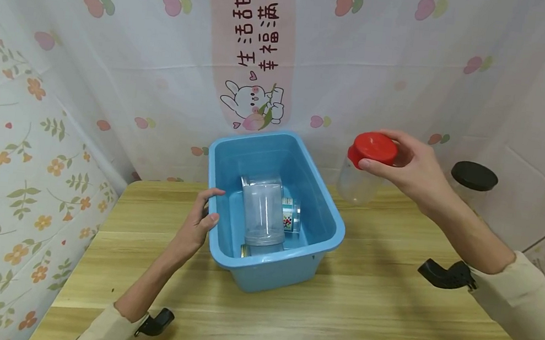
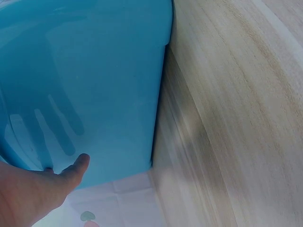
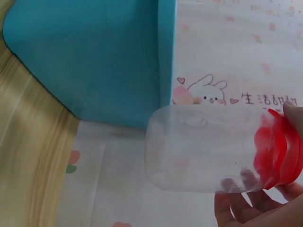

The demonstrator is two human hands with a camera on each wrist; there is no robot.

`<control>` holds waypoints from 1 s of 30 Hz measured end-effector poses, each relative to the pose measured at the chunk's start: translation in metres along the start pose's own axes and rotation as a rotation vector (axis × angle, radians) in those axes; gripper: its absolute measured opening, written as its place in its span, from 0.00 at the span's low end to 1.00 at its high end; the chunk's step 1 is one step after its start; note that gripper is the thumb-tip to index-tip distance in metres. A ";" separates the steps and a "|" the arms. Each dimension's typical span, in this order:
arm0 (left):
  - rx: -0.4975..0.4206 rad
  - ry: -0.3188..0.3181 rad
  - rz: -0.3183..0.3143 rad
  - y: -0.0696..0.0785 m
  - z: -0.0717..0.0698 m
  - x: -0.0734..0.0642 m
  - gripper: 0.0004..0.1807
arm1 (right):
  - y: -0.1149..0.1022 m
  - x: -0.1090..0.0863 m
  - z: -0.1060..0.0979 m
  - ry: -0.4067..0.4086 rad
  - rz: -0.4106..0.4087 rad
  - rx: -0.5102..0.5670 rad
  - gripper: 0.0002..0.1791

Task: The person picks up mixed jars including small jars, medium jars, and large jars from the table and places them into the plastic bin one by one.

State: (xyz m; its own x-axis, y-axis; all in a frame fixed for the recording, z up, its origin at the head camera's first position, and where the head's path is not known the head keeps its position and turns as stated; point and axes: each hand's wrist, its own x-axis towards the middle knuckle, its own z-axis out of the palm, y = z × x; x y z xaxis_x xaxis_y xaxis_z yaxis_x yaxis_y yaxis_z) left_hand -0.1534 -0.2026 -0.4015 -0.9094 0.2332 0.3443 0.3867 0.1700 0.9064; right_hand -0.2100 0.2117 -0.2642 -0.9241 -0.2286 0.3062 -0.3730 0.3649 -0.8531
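Note:
My left hand (image 1: 195, 227) grips the left rim of a blue plastic basin (image 1: 269, 272). In the left wrist view the thumb (image 2: 78, 168) is on the outer wall, and the fingers show as shadows through the plastic. My right hand (image 1: 415, 165) holds a clear plastic jar (image 3: 203, 149) by its red lid (image 1: 376, 146), lid up and body hanging down, off to the right of the basin. Inside the basin, a large clear jar (image 1: 263, 213) lies on its side. A smaller labelled jar (image 1: 291, 215) lies partly hidden beside it, and another container (image 1: 264, 248) is mostly covered below.
At the far right stands a clear jar with a black lid (image 1: 474, 176), partly hidden by the right arm. The basin sits on a wood-grain table (image 1: 351, 322). Printed curtains (image 1: 163, 70) hang behind the table and along its left side.

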 end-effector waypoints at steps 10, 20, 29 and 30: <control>0.003 0.009 -0.004 0.000 -0.001 0.000 0.27 | -0.019 0.006 0.013 0.006 -0.028 -0.074 0.37; 0.017 0.014 -0.019 0.000 -0.001 -0.001 0.28 | -0.052 0.015 0.039 -0.015 -0.128 -0.184 0.41; -0.001 0.007 -0.003 0.000 0.000 0.000 0.28 | -0.073 0.019 0.062 -0.075 -0.233 -0.320 0.43; 0.001 0.007 -0.001 0.000 0.000 0.000 0.28 | -0.075 0.020 0.064 -0.083 -0.256 -0.340 0.43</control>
State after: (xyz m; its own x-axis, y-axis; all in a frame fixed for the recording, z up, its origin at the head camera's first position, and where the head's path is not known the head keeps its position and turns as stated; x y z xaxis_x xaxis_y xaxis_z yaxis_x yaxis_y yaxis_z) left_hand -0.1533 -0.2026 -0.4012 -0.9110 0.2265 0.3446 0.3855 0.1709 0.9067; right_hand -0.1949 0.1220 -0.2216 -0.7937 -0.4172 0.4426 -0.6081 0.5606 -0.5621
